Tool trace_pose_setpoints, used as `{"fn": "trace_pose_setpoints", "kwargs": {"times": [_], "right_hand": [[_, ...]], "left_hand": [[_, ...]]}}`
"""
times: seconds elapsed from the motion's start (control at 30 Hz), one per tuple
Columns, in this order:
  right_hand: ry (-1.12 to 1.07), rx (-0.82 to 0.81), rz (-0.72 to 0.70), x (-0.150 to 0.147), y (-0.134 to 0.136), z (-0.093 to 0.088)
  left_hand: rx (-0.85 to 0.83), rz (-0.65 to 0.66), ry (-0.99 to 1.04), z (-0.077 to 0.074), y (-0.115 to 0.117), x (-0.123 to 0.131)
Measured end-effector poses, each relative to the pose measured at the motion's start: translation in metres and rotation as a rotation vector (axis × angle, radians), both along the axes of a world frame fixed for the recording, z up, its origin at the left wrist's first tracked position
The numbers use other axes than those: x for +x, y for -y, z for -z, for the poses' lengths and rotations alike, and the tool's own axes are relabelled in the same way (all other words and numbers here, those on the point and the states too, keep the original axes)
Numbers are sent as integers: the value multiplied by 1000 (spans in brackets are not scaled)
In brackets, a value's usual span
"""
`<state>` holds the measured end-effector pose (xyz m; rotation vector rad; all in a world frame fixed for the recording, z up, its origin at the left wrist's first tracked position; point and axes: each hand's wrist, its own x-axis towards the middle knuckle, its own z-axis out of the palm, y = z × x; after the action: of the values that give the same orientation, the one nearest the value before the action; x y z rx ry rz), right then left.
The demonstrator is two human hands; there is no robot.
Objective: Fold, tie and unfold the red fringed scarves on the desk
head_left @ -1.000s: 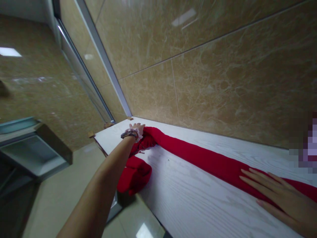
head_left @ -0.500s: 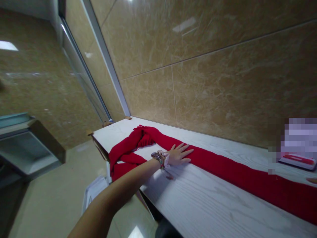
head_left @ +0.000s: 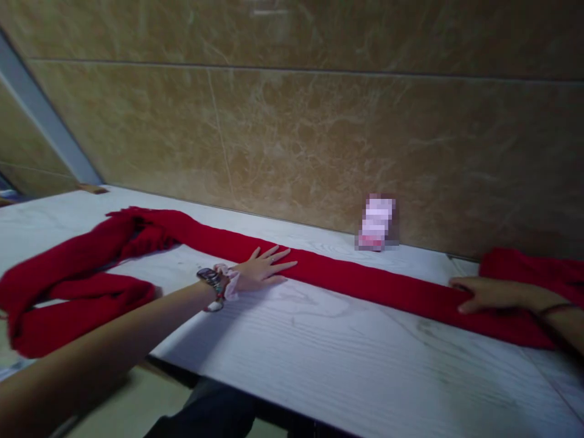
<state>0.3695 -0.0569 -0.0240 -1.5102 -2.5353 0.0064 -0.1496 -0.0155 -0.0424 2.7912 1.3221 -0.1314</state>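
A long red scarf (head_left: 347, 273) with fringe at its far left end lies along the white wood-grain table (head_left: 319, 340). Its left part is bunched in a loop, and more red cloth (head_left: 511, 264) is heaped behind my right wrist. Flat on the middle strip of the scarf, its fingers spread, rests my left hand (head_left: 262, 269); a watch, beads and a pink scrunchie circle the wrist. My right hand (head_left: 495, 293) lies on the scarf's right part, thumb apart from the index finger. Its other fingers are partly hidden.
A phone-like object (head_left: 376, 222), blurred by pixelation, leans against the brown marbled wall (head_left: 319, 134) at the table's back edge. A small brown block (head_left: 93, 188) is at the back left corner. My dark-clad leg (head_left: 210, 407) shows below the front edge.
The view has swung to the right, bringing my right hand and the heaped red cloth into sight. My left hand stays spread on the scarf.
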Motion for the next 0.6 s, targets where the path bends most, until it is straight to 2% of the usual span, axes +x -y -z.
{"fn": "trace_pose_setpoints", "kwargs": {"times": [0.07,0.1,0.23,0.37,0.47,0.53,0.6], "right_hand": [[80,-170,53,-6,7,-9],[98,-185,55,-12,10,-14],[58,-4,25,-62,20,-24],[67,4,-137,-148,24,-10],[158,93,-143,-205,23,7],[266,154,-126,-227,20,15],[325,180,-119,-232,16,19]], "left_hand": [[42,-5,9,0,-4,-4],[66,6,17,-1,-7,-7],[142,120,61,-3,-20,-16],[194,120,76,-1,-23,-13],[197,54,51,4,-16,-6],[172,-29,30,7,-12,-3],[154,-113,24,8,-10,-1]]}}
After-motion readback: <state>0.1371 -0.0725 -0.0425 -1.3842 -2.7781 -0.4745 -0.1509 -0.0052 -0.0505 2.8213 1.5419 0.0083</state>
